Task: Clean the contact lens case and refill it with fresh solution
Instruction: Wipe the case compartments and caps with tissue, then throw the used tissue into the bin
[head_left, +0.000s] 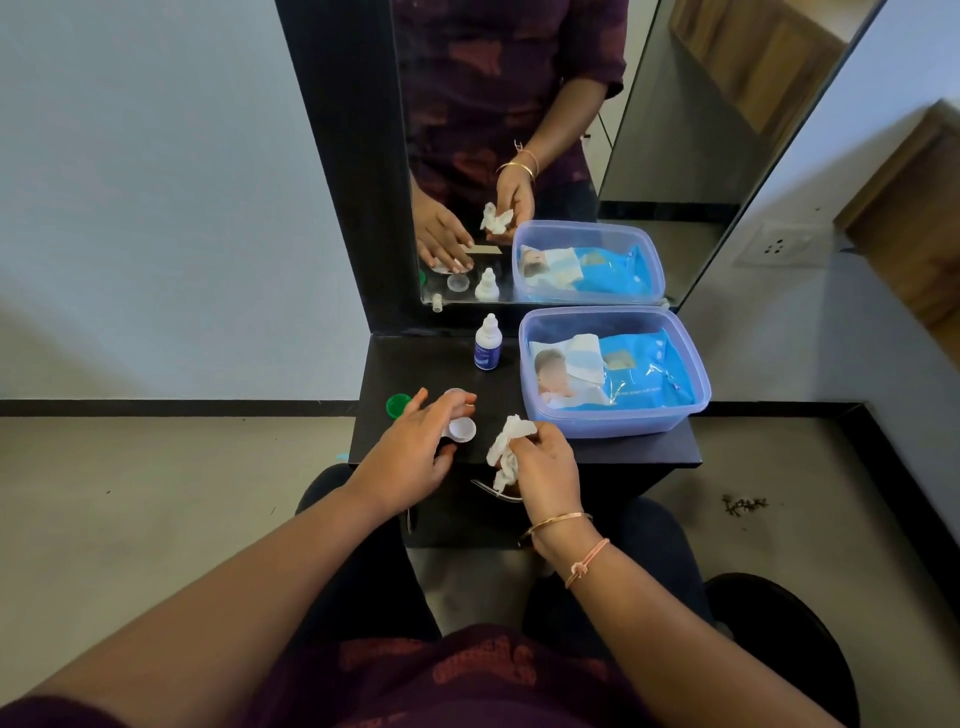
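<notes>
- The cleaning stage looks under way, not finished. The contact lens case (461, 429) lies open on the black table (597, 448), near its front edge, with one white well showing and the other hidden under the left hand (415, 447).
- A green cap (399, 405) sits off the case, just beside the left hand's fingers. A paler round cap seems to lie at the fingertips, though I cannot make it out clearly.
- I cannot tell whether the showing well is wet or dry, so I can't say how much wiping is done.
- The refill appears not yet begun. The solution bottle (488, 346) stands upright at the back of the table with its tip closed, apart from both hands.
- Left grip: released. The fingers are spread and fairly straight, laid on top of the case to steady it against the table. The mirror (675, 156) shows the same flat fingers.
- Right grip: clenched round a crumpled white tissue (508, 446), fingers and thumb curled into it. It is held just beside the case, not touching it.
- By my reading what is left is to wipe out the wells, and perhaps the caps, fill both wells from the bottle and screw the caps on.
- A plastic box (623, 423) holding a blue wipes packet (639, 375) stands to the right on the table.
</notes>
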